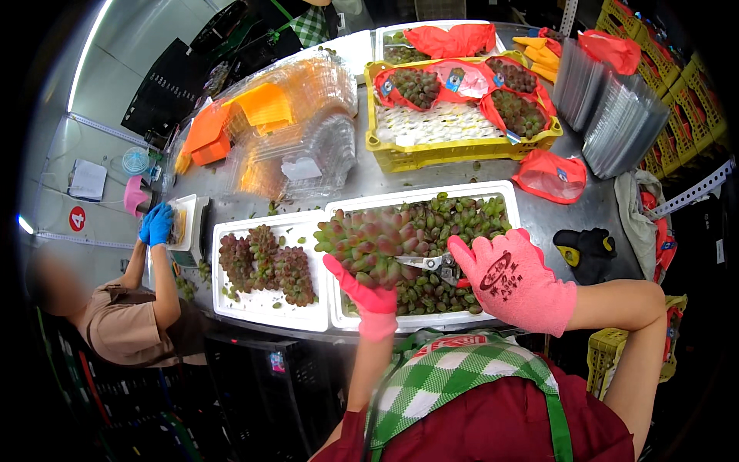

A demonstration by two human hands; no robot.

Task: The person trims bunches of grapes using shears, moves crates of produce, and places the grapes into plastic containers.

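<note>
My left hand (pixel 368 302), in a pink glove, holds up a large bunch of red-green grapes (pixel 368 240) from beneath. Its fingers curl against the lower side of the bunch. In my right hand (pixel 504 279), also gloved in pink, is a pair of pruning shears (pixel 439 266); the metal blades point left and touch or overlap the bunch's right side. Below both hands, a white foam box (pixel 504 192) is filled with loose grapes (pixel 462 219). Beside it on the left, another white foam box (pixel 273 312) holds several small bunches (pixel 262 258).
A yellow crate (pixel 400 160) with bagged grapes stands behind. Stacked clear plastic trays (pixel 323 154) lie at the back left, clear sleeves (pixel 623 115) at the right. A red bag (pixel 550 177) and a black-yellow item (pixel 586 254) lie on the right. A blue-gloved co-worker (pixel 127 316) works at the left.
</note>
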